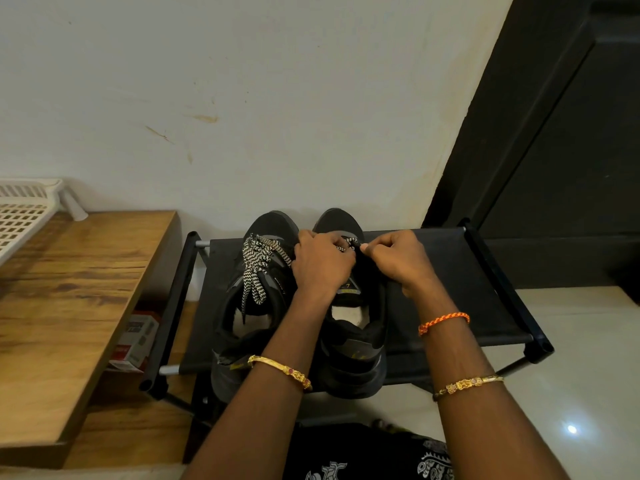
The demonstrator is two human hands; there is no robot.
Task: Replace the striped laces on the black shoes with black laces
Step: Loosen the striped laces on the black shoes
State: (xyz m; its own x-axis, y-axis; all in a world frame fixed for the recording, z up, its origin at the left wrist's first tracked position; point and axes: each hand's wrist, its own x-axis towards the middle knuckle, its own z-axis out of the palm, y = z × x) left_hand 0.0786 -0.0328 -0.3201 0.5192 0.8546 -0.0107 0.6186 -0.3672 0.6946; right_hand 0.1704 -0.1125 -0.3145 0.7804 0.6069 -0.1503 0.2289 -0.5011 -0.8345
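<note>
Sitting side by side on the black fabric top of a low shoe rack (pixel 446 271), toes pointing toward the pale wall: two black shoes. Taking the rack as the landmark throughout.

Left shoe (pixel 256 306) resting toward the rack's left half, wearing its striped lace (pixel 258 263) fully threaded, black-and-white zigzag bands crossing over the tongue and trailing down toward the shoe's opening.

Right shoe (pixel 353 341) lying at the rack's middle, just beside the left one, its pale insole showing between the wrists.

Left hand (pixel 323 261) hovering over the right shoe's front eyelets, fingers curled and pinching a short visible piece of that shoe's striped lace (pixel 348 244). Right hand (pixel 398 261) meeting it from the other side, thumb and forefinger pinching the same piece of lace near its end, remaining fingers folded in. Most of this lace lying hidden under both hands.

Gold bangles circling each forearm, an orange braided thread (pixel 444 322) wrapping the right wrist.

Standing to the left of the rack: a wooden tabletop (pixel 69 289), carrying a white slotted plastic basket (pixel 24 216) at its far left end. Tucked low between the tabletop and the rack's left frame: a small red and white box (pixel 136 341). Rising behind the rack's right end: a dark door (pixel 561 133). Spreading to the rack's right: glossy pale floor (pixel 571 375).
</note>
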